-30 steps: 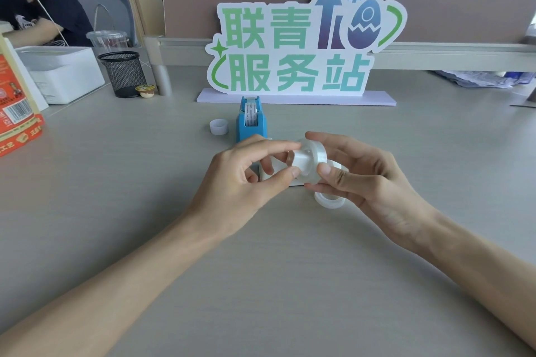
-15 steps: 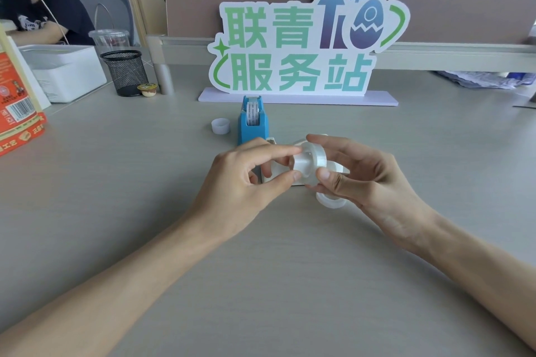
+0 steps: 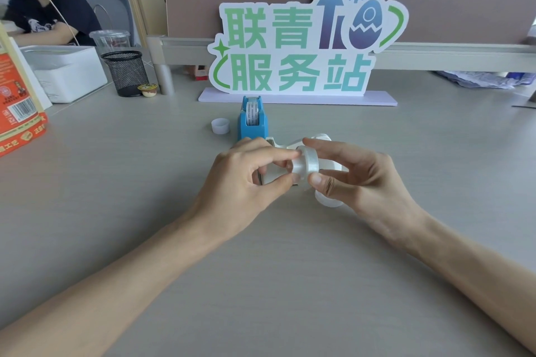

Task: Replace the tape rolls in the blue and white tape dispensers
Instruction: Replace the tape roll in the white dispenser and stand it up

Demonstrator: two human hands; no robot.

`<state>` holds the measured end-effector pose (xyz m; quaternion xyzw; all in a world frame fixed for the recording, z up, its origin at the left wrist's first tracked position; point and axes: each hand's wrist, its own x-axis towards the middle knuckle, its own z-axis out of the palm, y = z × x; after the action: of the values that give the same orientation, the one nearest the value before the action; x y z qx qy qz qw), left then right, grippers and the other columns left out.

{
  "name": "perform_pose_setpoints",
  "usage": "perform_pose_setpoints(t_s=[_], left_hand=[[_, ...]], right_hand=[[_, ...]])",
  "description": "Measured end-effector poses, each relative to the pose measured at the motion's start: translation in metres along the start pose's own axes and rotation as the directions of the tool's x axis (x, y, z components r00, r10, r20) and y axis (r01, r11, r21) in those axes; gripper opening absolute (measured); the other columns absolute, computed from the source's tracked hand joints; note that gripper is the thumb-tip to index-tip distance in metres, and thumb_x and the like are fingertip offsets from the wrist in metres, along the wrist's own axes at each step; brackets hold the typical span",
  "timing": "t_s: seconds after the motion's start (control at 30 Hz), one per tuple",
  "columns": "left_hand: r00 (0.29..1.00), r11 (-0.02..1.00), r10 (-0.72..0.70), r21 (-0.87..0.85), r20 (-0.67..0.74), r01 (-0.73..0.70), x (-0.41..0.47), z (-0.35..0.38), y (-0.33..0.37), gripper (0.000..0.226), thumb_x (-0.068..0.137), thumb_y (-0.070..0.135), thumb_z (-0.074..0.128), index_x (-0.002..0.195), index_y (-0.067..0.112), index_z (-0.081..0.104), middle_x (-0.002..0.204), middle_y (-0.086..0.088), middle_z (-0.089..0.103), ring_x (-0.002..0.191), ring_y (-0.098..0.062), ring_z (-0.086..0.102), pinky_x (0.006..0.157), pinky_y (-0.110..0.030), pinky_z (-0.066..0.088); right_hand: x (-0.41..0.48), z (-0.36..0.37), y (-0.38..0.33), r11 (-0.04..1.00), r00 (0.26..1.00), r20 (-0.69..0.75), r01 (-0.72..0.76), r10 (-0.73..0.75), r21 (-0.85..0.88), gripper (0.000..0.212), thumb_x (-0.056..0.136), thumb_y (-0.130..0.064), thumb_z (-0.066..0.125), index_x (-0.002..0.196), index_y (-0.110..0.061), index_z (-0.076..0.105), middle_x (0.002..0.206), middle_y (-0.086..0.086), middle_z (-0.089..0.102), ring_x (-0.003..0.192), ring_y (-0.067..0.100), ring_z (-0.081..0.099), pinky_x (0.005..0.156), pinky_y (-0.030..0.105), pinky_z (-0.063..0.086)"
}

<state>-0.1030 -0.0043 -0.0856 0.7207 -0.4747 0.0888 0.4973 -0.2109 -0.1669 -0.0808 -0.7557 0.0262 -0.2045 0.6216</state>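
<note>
Farthest left, an orange carton [image 3: 17,107] stood at the edge of the counter [image 3: 116,211], with a white box [image 3: 66,72] and a black mesh pen cup [image 3: 126,72] behind it; a small white cap [image 3: 220,126] lay just beside the blue tape dispenser [image 3: 251,119], which stood upright with a printed roll seated in it, in front of a green-lettered sign [image 3: 298,46]. Nearer the camera, the left hand [image 3: 246,182] was curled, its thumb and forefinger pinching the left side of a clear tape roll [image 3: 306,165]; the roll was held on edge above the white tape dispenser [image 3: 278,174], which lay on the counter mostly hidden behind the fingers; whether the roll touched it could not be told. The right hand [image 3: 362,182] gripped the same roll from the other side, forefinger over the top and thumb below; under that hand another white roll [image 3: 327,200] rested on the counter, partly covered.
</note>
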Motion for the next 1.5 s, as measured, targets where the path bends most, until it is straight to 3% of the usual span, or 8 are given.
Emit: perform_pose_setpoints(t_s=[0.4, 0.53, 0.67, 0.77, 0.93, 1.03, 1.23, 1.5], left_hand=[[0.990, 0.978, -0.136, -0.167, -0.037, 0.128, 0.002, 0.002, 0.004, 0.029, 0.076, 0.020, 0.078, 0.101, 0.034, 0.073, 0.089, 0.011, 0.071, 0.071, -0.016, 0.057, 0.065, -0.033, 0.049], [0.994, 0.995, -0.055, -0.093, -0.098, 0.046, 0.002, 0.002, 0.005, 0.017, 0.077, 0.023, 0.078, 0.092, 0.026, 0.074, 0.084, 0.004, 0.068, 0.067, -0.019, 0.050, 0.058, -0.032, 0.044], [0.995, 0.997, -0.001, -0.072, -0.102, -0.006, 0.001, 0.002, 0.004, 0.014, 0.075, 0.025, 0.079, 0.088, 0.022, 0.074, 0.083, 0.005, 0.065, 0.070, -0.017, 0.050, 0.056, -0.030, 0.041], [0.997, 0.997, -0.031, -0.068, -0.068, 0.027, -0.001, 0.003, 0.005, 0.031, 0.072, 0.025, 0.081, 0.101, 0.026, 0.068, 0.090, 0.013, 0.064, 0.075, -0.011, 0.050, 0.058, -0.024, 0.042], [0.984, 0.972, -0.180, -0.152, 0.010, 0.179, 0.002, 0.004, 0.005, 0.049, 0.079, 0.048, 0.069, 0.123, 0.032, 0.054, 0.107, 0.017, 0.061, 0.088, -0.007, 0.055, 0.064, -0.022, 0.046], [0.972, 0.962, -0.215, -0.151, 0.093, 0.227, 0.003, 0.003, 0.006, 0.028, 0.084, 0.044, 0.063, 0.109, 0.032, 0.062, 0.100, 0.018, 0.065, 0.087, -0.011, 0.057, 0.071, -0.029, 0.051], [0.981, 0.980, -0.175, -0.083, 0.084, 0.182, 0.002, -0.001, 0.008, 0.014, 0.085, 0.031, 0.069, 0.096, 0.024, 0.065, 0.070, 0.014, 0.054, 0.046, 0.002, 0.044, 0.047, -0.009, 0.029], [0.994, 0.994, -0.104, -0.020, 0.025, 0.105, 0.001, -0.001, 0.011, 0.009, 0.085, 0.026, 0.070, 0.088, 0.019, 0.066, 0.051, 0.024, 0.049, 0.049, -0.005, 0.037, 0.051, -0.011, 0.028]], right_hand=[[0.000, 0.001, -0.003, 0.999, 1.000, -0.001, 0.003, -0.003, 0.037, 0.050, 0.082, -0.013, 0.065, 0.132, -0.018, 0.057, 0.122, 0.005, 0.070, 0.099, 0.017, 0.073, 0.084, 0.032, 0.057], [0.001, 0.004, -0.002, 0.991, 0.998, 0.043, -0.045, 0.040, 0.128, 0.045, 0.095, 0.002, 0.051, 0.137, -0.015, 0.050, 0.115, 0.007, 0.074, 0.105, 0.023, 0.071, 0.089, 0.034, 0.057], [0.001, 0.006, -0.003, 0.994, 0.998, -0.008, -0.058, 0.059, 0.095, 0.035, 0.091, -0.017, 0.059, 0.125, -0.011, 0.060, 0.107, 0.018, 0.074, 0.100, 0.028, 0.071, 0.079, 0.033, 0.061], [0.000, 0.007, -0.006, 0.998, 0.998, -0.042, -0.039, 0.041, 0.047, 0.041, 0.077, -0.026, 0.069, 0.114, -0.011, 0.065, 0.100, 0.005, 0.078, 0.083, 0.012, 0.072, 0.072, 0.029, 0.060], [0.001, 0.003, -0.006, 0.999, 0.997, -0.074, -0.016, 0.020, 0.048, 0.043, 0.073, -0.024, 0.073, 0.114, -0.013, 0.067, 0.104, 0.004, 0.077, 0.091, 0.028, 0.073, 0.086, 0.049, 0.055], [0.000, 0.003, -0.006, 0.999, 0.999, -0.051, 0.010, -0.008, 0.034, 0.032, 0.081, -0.012, 0.070, 0.113, -0.011, 0.066, 0.106, 0.006, 0.076, 0.092, 0.017, 0.072, 0.087, 0.040, 0.055], [0.000, 0.004, -0.004, 0.996, 0.995, -0.070, 0.063, -0.067, -0.060, 0.026, 0.083, -0.004, 0.071, 0.102, -0.021, 0.070, 0.101, -0.001, 0.076, 0.097, 0.008, 0.071, 0.074, 0.020, 0.053], [-0.001, 0.008, -0.009, 0.994, 0.991, -0.098, 0.078, -0.085, -0.073, 0.024, 0.083, 0.000, 0.070, 0.090, -0.024, 0.071, 0.079, -0.011, 0.074, 0.075, 0.004, 0.069, 0.062, 0.018, 0.053]])
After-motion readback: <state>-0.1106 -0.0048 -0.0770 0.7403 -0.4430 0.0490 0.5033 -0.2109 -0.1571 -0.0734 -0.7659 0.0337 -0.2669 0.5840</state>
